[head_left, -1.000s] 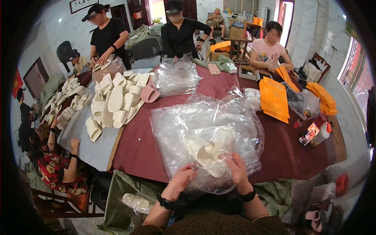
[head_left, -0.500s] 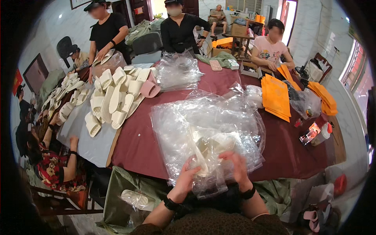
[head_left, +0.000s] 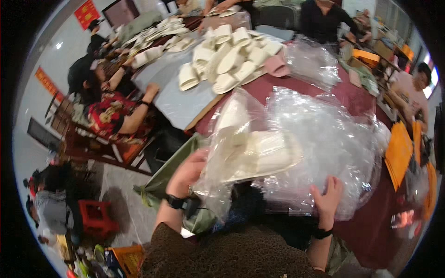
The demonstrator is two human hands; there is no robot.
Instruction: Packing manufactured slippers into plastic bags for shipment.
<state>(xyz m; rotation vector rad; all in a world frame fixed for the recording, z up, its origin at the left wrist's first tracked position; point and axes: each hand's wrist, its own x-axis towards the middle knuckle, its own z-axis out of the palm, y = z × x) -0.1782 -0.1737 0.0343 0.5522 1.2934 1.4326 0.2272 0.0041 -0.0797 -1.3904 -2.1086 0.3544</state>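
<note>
Nearest, the left hand [head_left: 187, 173] gripped a clear bag holding a pair of cream slippers [head_left: 252, 150], lifted just above the near edge of the maroon table [head_left: 371, 217]. The right hand [head_left: 328, 200] lay with fingers spread on a heap of clear plastic bags [head_left: 329, 134], seemingly pressing rather than pinching. Left of the table edge, grey floor [head_left: 120, 194] lay open beside a red stool [head_left: 95, 215]. Farther off, loose cream slippers [head_left: 227, 58] covered a grey sheet [head_left: 185, 99], with seated people around.

Even indoor light, glare on the clear plastic bags [head_left: 324, 139], motion blur throughout, heavy fisheye bending and black corners.
</note>
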